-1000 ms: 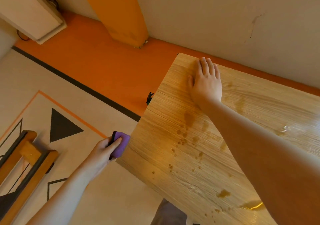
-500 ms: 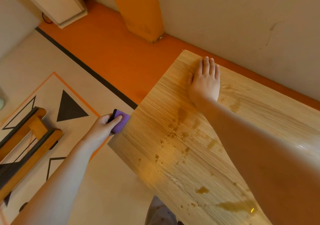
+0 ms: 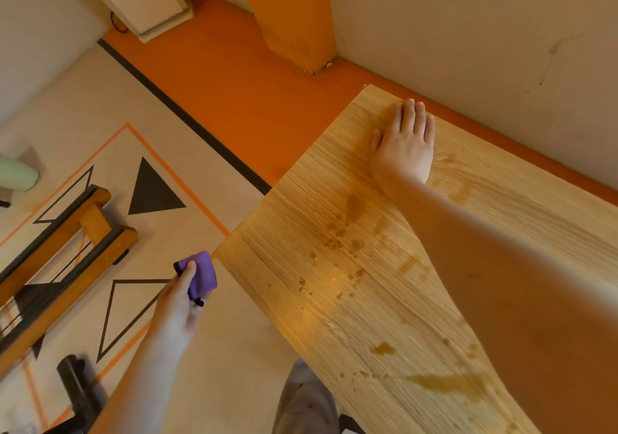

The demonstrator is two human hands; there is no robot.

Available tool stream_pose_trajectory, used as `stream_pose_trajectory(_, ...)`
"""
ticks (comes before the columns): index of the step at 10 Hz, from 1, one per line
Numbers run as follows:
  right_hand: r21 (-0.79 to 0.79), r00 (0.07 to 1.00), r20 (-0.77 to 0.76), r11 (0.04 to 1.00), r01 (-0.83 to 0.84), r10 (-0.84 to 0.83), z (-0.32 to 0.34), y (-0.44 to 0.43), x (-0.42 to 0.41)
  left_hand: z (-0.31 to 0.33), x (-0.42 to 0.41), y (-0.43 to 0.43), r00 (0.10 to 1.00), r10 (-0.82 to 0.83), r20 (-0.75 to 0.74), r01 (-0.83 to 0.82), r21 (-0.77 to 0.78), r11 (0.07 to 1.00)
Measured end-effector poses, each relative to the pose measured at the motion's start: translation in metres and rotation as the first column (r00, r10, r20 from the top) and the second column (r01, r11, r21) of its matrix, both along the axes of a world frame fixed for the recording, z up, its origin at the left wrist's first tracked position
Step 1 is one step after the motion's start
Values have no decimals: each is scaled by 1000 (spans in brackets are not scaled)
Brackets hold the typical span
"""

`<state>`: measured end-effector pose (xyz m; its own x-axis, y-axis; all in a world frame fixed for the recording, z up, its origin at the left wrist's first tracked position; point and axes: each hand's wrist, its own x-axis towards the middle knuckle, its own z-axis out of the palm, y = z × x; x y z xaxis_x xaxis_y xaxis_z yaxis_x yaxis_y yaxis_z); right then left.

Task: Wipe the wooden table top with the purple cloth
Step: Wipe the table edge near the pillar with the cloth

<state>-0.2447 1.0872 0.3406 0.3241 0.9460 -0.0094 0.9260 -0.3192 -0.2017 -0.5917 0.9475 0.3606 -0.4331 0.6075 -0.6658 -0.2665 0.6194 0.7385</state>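
Shifted since a second ago: left hand [image 3: 177, 313] and purple cloth [image 3: 200, 275], now lower in frame, just beside the table's left corner. Cloth: soft folded wad, dark-edged, pinched between my thumb and curled fingers. Right hand [image 3: 403, 146]: flat, fingers straight and together, resting on the wooden table top [image 3: 334, 333], upper centre-right. Top: pale, straight-grained, glossy. Amber droplets [image 3: 337, 243] and smears at mid-frame.
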Motion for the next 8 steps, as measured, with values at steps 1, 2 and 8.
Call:
stream_pose_trajectory(1,-9,1000,4,1000,-2,2,0,-1,-1,-10,16,-20,986,99,132,-99,-4,995)
stream_pose_trajectory(2,-8,1000,7,1000,-7,7,0,-2,-1,-13,35,-29,967,130,220,-140,33,990)
stream_pose_trajectory(8,17,1000,-16,1000,-9,9,-3,0,-1,8,35,-6,991,130,-16,-127,109,986)
